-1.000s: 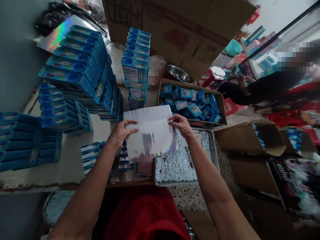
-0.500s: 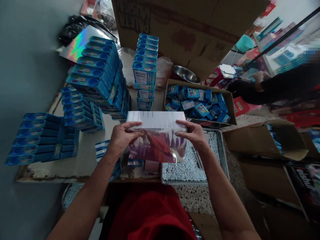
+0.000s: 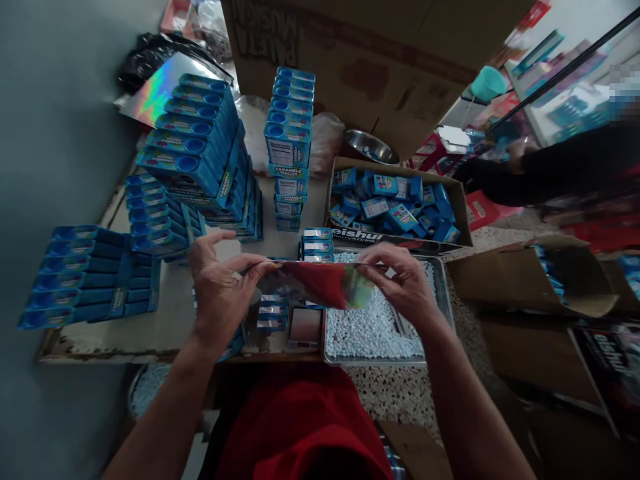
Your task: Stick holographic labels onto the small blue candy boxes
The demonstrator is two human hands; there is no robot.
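Observation:
A mirror-like shiny sheet [image 3: 315,283] is stretched between both hands above the table's front part, its near face reflecting red and green. My left hand [image 3: 220,280] pinches its left end between thumb and fingers, the index finger raised apart. At the right end, my right hand [image 3: 397,273] grips the sheet with thumb and bent fingers. Below it lie small blue boxes with white strips [image 3: 273,313] and a flat pinkish square case [image 3: 305,327]. Just beyond the sheet stand more blue boxes [image 3: 318,243]. Under my right hand is a metal tray [image 3: 375,362] of small pale pellets.
Tall stacks of blue candy boxes [image 3: 195,143] fill the table's left, with another column [image 3: 289,137] at centre. A carton [image 3: 465,230] of loose blue boxes stands behind the tray, near a metal bowl [image 3: 373,148]. A large cardboard box [image 3: 370,60] rises behind. Another person's dark sleeve [image 3: 570,163] shows at right.
The sheet has tipped from showing a broad face to nearly edge-on, uncovering the boxes behind it. My left hand has shifted left and lifted its index finger; my right moved slightly right.

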